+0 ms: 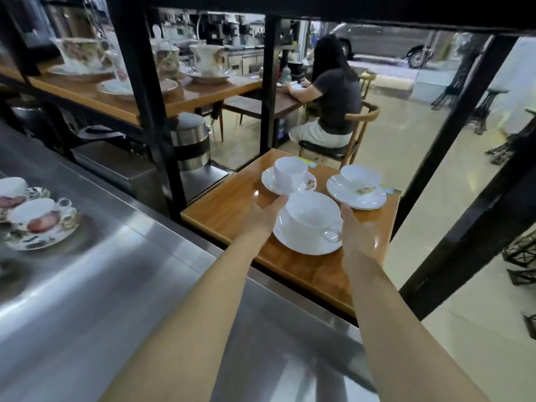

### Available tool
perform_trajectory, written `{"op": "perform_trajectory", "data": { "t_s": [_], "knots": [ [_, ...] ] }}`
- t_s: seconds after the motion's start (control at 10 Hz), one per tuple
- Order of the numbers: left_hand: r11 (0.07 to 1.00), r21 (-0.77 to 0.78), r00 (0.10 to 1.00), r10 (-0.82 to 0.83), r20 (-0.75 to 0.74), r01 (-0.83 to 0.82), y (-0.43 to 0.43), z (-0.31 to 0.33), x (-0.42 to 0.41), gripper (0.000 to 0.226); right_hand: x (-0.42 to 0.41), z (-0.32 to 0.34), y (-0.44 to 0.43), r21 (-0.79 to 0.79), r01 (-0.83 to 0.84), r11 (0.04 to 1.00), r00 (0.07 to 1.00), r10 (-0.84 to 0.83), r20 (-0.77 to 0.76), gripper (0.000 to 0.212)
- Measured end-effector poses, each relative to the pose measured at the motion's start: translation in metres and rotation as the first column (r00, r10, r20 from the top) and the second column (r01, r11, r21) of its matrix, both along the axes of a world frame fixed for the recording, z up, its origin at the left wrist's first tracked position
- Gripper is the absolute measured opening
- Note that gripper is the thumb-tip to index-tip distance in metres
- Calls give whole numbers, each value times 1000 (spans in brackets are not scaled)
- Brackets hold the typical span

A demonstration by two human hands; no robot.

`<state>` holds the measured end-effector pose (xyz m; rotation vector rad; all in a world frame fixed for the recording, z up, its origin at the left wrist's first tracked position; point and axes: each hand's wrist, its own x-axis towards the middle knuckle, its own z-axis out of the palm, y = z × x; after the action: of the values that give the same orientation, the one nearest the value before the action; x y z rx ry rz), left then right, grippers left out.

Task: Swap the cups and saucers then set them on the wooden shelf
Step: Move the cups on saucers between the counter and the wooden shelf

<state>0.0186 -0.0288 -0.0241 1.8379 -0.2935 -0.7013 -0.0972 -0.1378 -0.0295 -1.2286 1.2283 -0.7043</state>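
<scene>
A large white cup (311,211) sits on a wide white saucer (301,246) at the near middle of the wooden shelf (226,210). My left hand (262,217) lies against the saucer's left rim and my right hand (359,235) against its right rim, by the cup's handle. The fingers of both hands are stretched out, not curled around anything. Behind stand a tall white cup (290,171) on a small floral saucer (309,184) and a low white cup (361,174) on a gold-rimmed saucer (358,198).
Floral cups on saucers (40,224) stand on the steel counter (116,285) at the left. More floral cups (207,60) fill an upper wooden shelf. Black frame posts (150,111) flank the shelf. A person (333,103) sits at a table beyond.
</scene>
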Motion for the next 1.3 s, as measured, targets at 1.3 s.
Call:
{"op": "perform_trajectory", "data": {
  "t_s": [1.3],
  "knots": [
    [859, -178, 861, 422, -286, -480, 267, 36, 3, 28, 52, 38, 221, 166, -572, 804, 819, 545, 181, 39]
  ]
}}
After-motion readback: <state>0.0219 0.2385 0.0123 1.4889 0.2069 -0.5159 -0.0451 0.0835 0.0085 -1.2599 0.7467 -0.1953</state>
